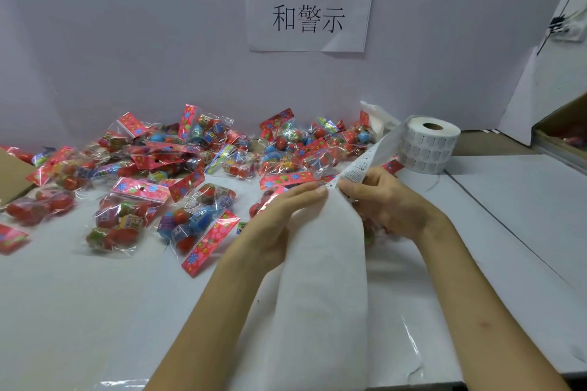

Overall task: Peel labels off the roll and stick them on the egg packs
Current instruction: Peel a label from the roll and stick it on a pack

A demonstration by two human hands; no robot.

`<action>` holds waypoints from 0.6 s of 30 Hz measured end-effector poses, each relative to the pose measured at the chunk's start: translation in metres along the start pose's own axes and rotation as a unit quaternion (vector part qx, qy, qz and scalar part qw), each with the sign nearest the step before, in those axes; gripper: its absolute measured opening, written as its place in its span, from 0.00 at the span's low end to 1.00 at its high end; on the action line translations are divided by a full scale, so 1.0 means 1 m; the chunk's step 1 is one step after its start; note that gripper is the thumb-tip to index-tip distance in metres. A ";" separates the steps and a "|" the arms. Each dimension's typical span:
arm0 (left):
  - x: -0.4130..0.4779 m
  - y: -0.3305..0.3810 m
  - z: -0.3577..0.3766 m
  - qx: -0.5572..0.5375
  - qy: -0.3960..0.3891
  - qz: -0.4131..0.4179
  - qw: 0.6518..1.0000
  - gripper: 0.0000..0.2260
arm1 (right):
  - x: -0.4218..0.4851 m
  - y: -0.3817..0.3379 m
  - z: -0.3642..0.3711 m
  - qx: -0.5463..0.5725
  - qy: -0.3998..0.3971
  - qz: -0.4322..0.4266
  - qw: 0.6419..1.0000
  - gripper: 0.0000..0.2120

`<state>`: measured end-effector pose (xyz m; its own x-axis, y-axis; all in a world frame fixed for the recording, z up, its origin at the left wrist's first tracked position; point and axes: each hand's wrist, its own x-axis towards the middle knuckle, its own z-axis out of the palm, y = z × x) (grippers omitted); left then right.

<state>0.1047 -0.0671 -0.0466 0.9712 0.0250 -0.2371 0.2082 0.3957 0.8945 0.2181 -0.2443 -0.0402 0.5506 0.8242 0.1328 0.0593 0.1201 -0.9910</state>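
White surface (pixel 95 311), egg packs (pixel 158 168) heaped at the back, roll (pixel 428 149) on the right; left hand (pixel 279 220) and right hand (pixel 387 203) both pinch the label strip (pixel 365 165) running from it.

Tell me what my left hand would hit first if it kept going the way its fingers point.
The left hand points rightward into the white paper label strip it already touches; just beyond, probably the fingers of the right hand.

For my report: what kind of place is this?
Probably a packing or inspection bench in a factory: a heap of egg packs, a label roll, and a printed sign behind them.
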 end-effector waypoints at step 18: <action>0.005 -0.002 0.004 -0.004 0.005 0.072 0.997 0.31 | 0.032 0.024 -0.076 -0.310 0.450 0.066 0.835 0.19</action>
<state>0.1091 -0.0721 -0.0481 0.9898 0.0908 -0.1100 0.0656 0.3946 0.9165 0.3004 -0.2576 -0.0615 0.9723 0.0244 0.2326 0.2156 -0.4788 -0.8510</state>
